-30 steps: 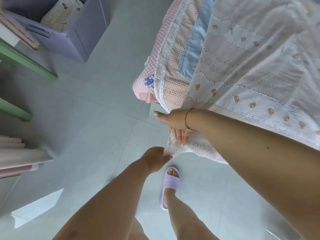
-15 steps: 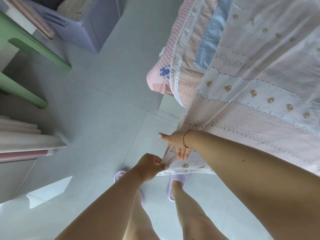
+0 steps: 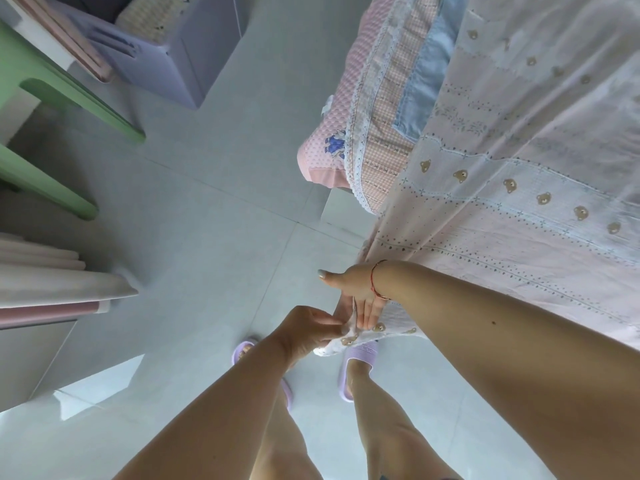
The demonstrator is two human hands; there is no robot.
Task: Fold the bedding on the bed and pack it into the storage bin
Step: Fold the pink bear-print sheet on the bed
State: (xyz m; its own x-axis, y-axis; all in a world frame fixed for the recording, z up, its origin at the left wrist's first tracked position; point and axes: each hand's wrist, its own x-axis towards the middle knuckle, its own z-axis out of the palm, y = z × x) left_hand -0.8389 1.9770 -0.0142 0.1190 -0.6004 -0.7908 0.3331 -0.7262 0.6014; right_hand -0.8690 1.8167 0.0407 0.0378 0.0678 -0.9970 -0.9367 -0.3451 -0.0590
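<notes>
A pale pink sheet printed with small bears and dotted lines hangs off the bed on the right, down toward the floor. My left hand pinches the sheet's lower corner just above my feet. My right hand, with a red string at the wrist, lies with straight fingers against the sheet's edge right above that corner, thumb sticking out to the left. A lilac storage bin stands on the floor at the upper left with a folded cream patterned cloth inside.
The bed carries a pink checked cover with lace trim and a blue patch. Green furniture legs stand at the left, with pale curtains below them. My feet in lilac slippers stand on the grey tiled floor.
The view has swung so the bin and bed shifted. Both hands have stayed together at the sheet's corner; my left foot has stepped up beside my right.
</notes>
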